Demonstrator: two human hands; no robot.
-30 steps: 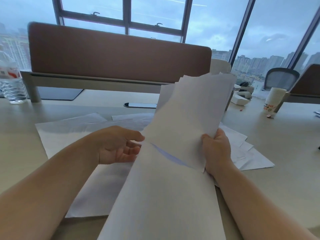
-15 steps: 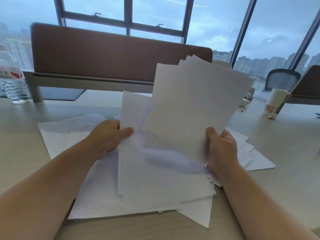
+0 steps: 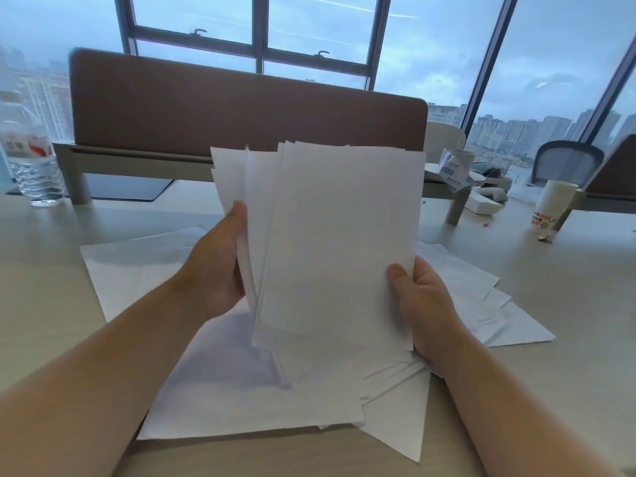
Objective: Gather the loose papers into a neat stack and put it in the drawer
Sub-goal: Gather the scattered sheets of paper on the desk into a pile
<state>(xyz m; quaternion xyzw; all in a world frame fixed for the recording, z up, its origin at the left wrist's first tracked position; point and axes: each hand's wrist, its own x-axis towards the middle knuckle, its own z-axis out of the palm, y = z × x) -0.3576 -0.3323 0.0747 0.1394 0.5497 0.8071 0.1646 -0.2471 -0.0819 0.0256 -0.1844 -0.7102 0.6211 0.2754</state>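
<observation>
Step now: squaring up the bunch of papers (image 3: 337, 242), held upright w/ both hands over the desk (image 3: 41, 304). Left hand (image 3: 215, 270) grips its left edge, thumb in front. Right hand (image 3: 421, 304) pinches the right edge. More loose sheets (image 3: 241, 390) lie under the fingers & beside them. Next: tap edges even, pick up the rest. No drawer in sight. Bottle (image 3: 32, 160) & cup (image 3: 552, 204) labels too blurry to read.

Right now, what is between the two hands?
In the head view, only the held sheaf of papers, upright and fanned; the left hand and right hand grip its opposite edges.
</observation>
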